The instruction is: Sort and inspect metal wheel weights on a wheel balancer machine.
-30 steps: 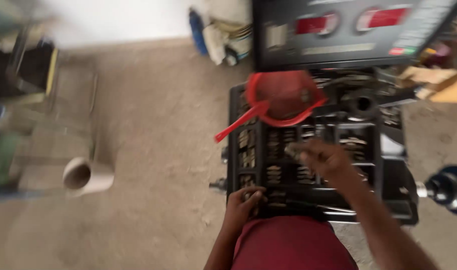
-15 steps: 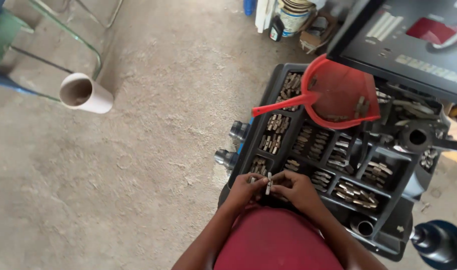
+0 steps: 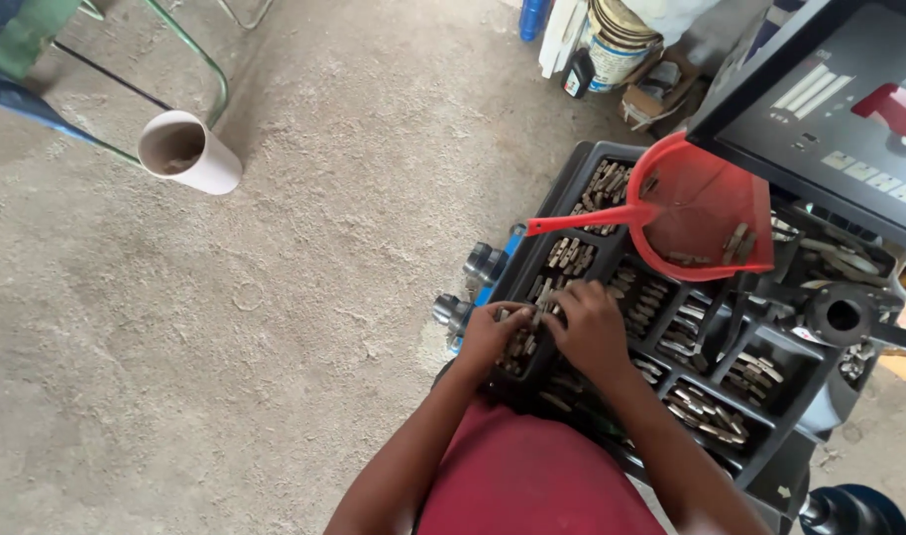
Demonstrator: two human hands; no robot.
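Working side by side at the near left corner of the black compartment tray, both hands are bunching over the same little pocket. The left hand is curling its fingers down into the small metal weights lying in that compartment, fingertips pressed together on the pieces. The right hand is sitting just beside it, touching it, knuckles up and fingers folded down over the same spot; whether they are actually pinching a piece I cannot tell, since the back of the hand is hiding the tips. The weights themselves are lying in rows across the tray's many pockets, dull grey and brownish, with more showing to the right and on the far side of the hands.

A red plastic scoop is resting on the far part of the tray, its handle pointing left, a few weights lying inside it. Right of it, a dark machine panel is looming over the tray. Off to the far left, a pale pipe section is lying on the dusty concrete floor, well apart from the hands, next to a green metal frame. Paint cans and bottles are crowding the far wall.
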